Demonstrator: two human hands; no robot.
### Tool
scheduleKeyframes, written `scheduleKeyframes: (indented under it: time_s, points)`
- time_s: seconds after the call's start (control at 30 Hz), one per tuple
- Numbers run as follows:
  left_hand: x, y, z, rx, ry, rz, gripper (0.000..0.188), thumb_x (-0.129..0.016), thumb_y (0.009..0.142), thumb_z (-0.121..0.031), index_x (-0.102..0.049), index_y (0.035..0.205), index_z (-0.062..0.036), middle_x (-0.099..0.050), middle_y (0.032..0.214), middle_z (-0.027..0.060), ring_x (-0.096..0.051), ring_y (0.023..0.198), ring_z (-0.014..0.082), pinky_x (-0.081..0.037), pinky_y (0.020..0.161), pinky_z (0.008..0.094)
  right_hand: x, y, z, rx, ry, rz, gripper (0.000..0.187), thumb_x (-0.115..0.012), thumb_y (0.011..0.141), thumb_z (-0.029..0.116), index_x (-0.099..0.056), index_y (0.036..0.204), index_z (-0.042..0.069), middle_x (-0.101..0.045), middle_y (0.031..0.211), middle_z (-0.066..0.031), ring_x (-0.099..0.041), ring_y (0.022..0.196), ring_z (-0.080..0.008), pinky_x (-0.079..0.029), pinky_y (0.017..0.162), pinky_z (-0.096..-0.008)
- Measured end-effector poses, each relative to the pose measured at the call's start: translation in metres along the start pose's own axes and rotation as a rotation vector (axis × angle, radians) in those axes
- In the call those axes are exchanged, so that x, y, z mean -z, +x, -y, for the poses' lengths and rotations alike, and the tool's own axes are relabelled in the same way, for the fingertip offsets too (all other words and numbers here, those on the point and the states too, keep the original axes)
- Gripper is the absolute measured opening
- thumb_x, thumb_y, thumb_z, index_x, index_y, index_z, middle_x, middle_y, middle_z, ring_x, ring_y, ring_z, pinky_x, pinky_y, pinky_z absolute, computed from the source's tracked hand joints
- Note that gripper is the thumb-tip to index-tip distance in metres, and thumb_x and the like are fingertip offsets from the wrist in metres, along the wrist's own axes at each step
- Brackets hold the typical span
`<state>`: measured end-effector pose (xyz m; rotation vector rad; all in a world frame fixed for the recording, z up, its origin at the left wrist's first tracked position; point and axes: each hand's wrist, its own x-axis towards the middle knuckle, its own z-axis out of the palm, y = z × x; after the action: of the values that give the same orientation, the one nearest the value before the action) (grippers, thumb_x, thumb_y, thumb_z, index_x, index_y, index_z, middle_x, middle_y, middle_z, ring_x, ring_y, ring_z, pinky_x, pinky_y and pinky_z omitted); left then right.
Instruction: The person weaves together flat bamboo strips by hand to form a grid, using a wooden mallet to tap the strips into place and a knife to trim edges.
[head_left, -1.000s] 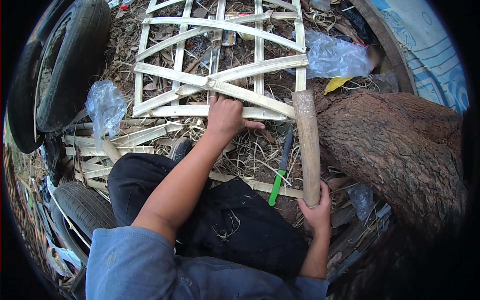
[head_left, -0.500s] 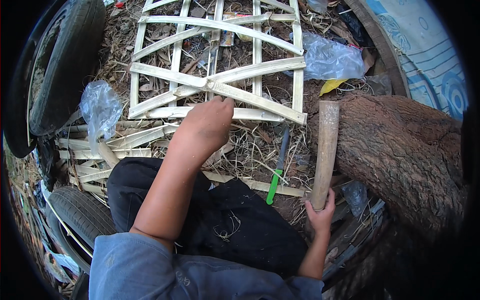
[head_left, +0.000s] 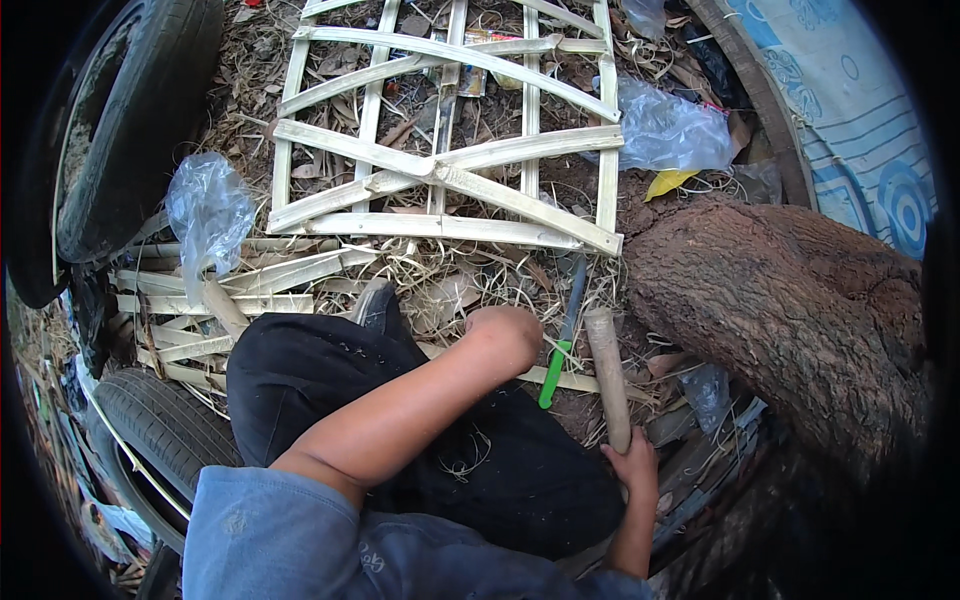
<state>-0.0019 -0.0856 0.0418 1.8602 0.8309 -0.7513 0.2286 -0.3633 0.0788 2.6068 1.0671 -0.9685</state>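
Observation:
My right hand [head_left: 634, 466] grips the lower end of a thick round wooden stick [head_left: 609, 375], which tilts up and slightly to the left. My left hand [head_left: 507, 335] is bent down over the ground in front of my lap, just left of a knife [head_left: 552, 375] with a bright green handle. Its fingers are hidden beneath the back of the hand. Beyond it lies a lattice of pale split-wood strips [head_left: 445, 225], with crossed diagonals over upright slats. The knife rests on the ground, its blade pointing toward the lattice's near right corner.
A thick tree trunk [head_left: 770, 310] lies at the right. Old tyres [head_left: 140, 130] stand on the left, and loose pale strips [head_left: 260, 305] are piled beside my knee. Plastic bags [head_left: 210, 210], dry leaves and thin shavings litter the soil. A blue patterned sheet [head_left: 850, 110] is at the far right.
My left hand has left the lattice's near edge and moved down and right, close to the knife. The stick in my right hand has dropped lower and tipped leftward.

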Motion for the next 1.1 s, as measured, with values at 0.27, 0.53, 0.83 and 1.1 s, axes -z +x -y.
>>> scheduleKeyframes:
  time_s: [0.27, 0.53, 0.83, 1.1]
  points:
    - [0.012, 0.019, 0.04, 0.149, -0.261, -0.126, 0.058, -0.058, 0.093, -0.05, -0.066, 0.106, 0.0061, -0.07, 0.099, 0.0226, -0.07, 0.093, 0.0326, -0.057, 0.079, 0.0415, 0.036, 0.048, 0.207, 0.458, 0.572, -0.23, 0.023, -0.074, 0.083, 0.016, -0.059, 0.092, 0.001, -0.063, 0.076, -0.0085, -0.06, 0.061, -0.0158, -0.049, 0.058, -0.0306]
    - [-0.008, 0.05, 0.039, 0.102, -1.687, -0.343, 0.066, -0.042, 0.098, -0.059, -0.048, 0.119, 0.0035, -0.054, 0.086, 0.0088, -0.059, 0.059, 0.0166, -0.053, 0.048, 0.0301, 0.01, 0.121, 0.285, 0.492, 0.026, -0.489, 0.033, -0.068, 0.088, 0.036, -0.059, 0.099, 0.006, -0.063, 0.073, -0.0112, -0.066, 0.067, -0.0337, -0.05, 0.06, -0.0452]
    - [-0.001, 0.058, 0.029, 0.005, -1.784, -0.593, 0.054, -0.04, 0.104, -0.046, -0.059, 0.112, 0.0045, -0.064, 0.081, 0.0112, -0.066, 0.064, 0.0189, -0.057, 0.051, 0.0331, -0.002, 0.125, 0.298, 0.578, 0.111, -0.54, 0.021, -0.055, 0.096, 0.022, -0.059, 0.09, 0.002, -0.067, 0.078, -0.0187, -0.067, 0.071, -0.0394, -0.053, 0.061, -0.0473]
    - [-0.007, 0.068, 0.032, -0.021, -1.756, -0.604, 0.058, -0.037, 0.105, -0.044, -0.062, 0.109, 0.0083, -0.069, 0.087, 0.0162, -0.07, 0.073, 0.0216, -0.06, 0.054, 0.0337, -0.025, 0.133, 0.283, 0.513, 0.516, -0.563, 0.015, -0.06, 0.093, 0.013, -0.062, 0.088, -0.001, -0.066, 0.079, -0.0201, -0.066, 0.07, -0.0384, -0.052, 0.062, -0.0455]
